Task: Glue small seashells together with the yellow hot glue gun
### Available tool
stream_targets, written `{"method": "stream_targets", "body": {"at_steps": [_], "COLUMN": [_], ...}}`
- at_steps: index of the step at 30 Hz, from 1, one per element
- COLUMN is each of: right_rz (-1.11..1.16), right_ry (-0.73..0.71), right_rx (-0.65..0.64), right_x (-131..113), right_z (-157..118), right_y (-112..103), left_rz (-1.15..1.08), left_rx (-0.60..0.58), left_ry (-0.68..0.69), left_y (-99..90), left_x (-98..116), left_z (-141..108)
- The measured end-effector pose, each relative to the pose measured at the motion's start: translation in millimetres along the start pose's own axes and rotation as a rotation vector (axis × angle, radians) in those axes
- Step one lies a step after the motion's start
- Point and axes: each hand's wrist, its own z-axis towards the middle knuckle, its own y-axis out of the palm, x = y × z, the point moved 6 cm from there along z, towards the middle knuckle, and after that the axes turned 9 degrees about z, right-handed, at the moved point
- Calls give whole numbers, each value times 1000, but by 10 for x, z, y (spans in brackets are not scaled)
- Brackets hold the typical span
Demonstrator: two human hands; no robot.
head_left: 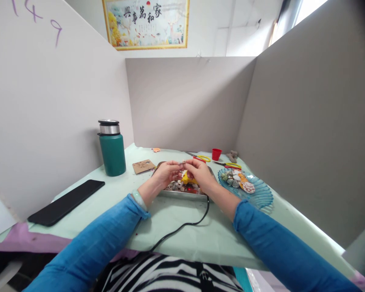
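My left hand (169, 172) and my right hand (198, 172) meet above a metal tray (179, 195). Both are closed, thumb and fingers pinched together at one small thing (182, 163), too small to name. Beneath them the tray holds several small shells (174, 185), a yellow object (187, 178) partly hidden by my fingers, and something red and shiny (191, 188). A black cord (185, 224) runs from the tray's right front corner to the table's front edge. Right of my right hand, a blue glass dish (261, 194) carries several shells (247, 187).
Left stand a green bottle (112, 154) and a flat black object (67, 202). A brown card (143, 166) lies beside the tray. Behind are two pairs of scissors (203, 158), (231, 165) and a red cup (216, 154). Grey panels (188, 101) enclose the table (225, 227).
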Motion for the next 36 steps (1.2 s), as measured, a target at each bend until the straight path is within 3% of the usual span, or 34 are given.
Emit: {"method": "stream_targets", "body": {"at_steps": [36], "right_rz": [53], "right_ry": [28], "right_rx": [67], "right_x": [16], "right_z": [8], "right_y": [-49], "left_rz": [164], "left_rx": [-9], "left_ry": [83], "left_y": [-11], "left_x": [-18], "left_z": [23]}}
